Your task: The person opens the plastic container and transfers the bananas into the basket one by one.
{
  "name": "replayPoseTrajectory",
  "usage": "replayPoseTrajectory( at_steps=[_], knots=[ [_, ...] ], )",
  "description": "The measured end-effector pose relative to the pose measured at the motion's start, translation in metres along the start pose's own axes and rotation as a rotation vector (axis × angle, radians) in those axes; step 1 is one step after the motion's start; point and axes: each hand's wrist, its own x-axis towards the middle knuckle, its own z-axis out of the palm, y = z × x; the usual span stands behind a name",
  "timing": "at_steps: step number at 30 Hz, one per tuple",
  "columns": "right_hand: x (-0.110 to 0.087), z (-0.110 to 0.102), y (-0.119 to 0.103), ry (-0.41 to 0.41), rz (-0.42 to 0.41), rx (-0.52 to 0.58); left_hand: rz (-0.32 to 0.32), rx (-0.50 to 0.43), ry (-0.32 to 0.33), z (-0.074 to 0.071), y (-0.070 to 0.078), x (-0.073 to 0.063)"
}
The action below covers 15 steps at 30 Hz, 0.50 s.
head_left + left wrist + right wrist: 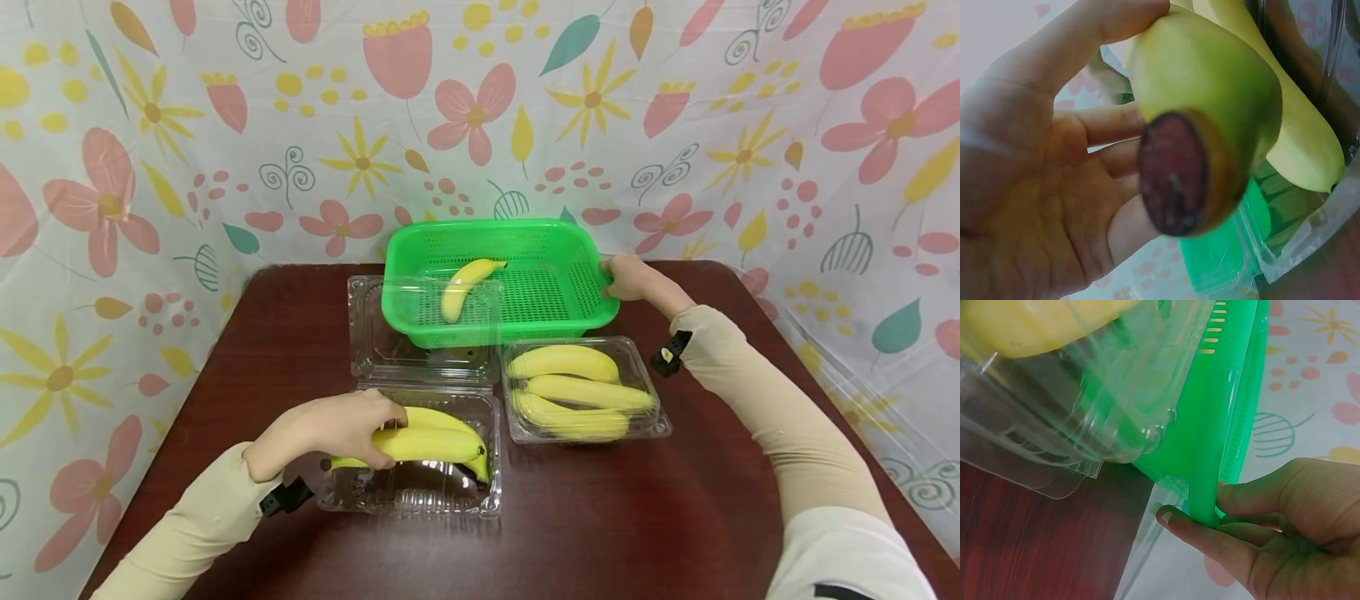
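Clear plastic box (pixel 408 500), lid (pixel 358 329) folded back, rests on the desk (pixel 675 517) before you. Your left hand (pixel 341 429) curls round a banana (pixel 435 447) inside, thumb and fingers spread to its width, beside a second banana (pixel 438 417). Your right hand (pixel 632 277) pinches the green basket (pixel 555 327) by its right rim. A light, level grip should prevent bruising; mind the stem (pixel 326 464) near the left wall.

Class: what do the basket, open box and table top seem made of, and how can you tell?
Basket: probably glossy green plastic, judging by its smooth, perforated walls.
Open box: thin, shiny clear plastic; the basket shows through it.
Table top: varnished wood or laminate, perhaps; streaky grain, soft sheen.
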Motion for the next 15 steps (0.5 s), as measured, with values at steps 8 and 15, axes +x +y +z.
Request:
replayPoseTrajectory(
  at_steps=[8,15],
  knots=[
    [0.0,0.0,0.0,0.015,-0.005,0.009,-0.007,-0.076,0.021,-0.005,-0.004,-0.006],
    [0.001,0.001,0.001,0.014,-0.007,0.005,0.005,-0.112,0.071,-0.009,-0.008,-0.011]
  ],
)
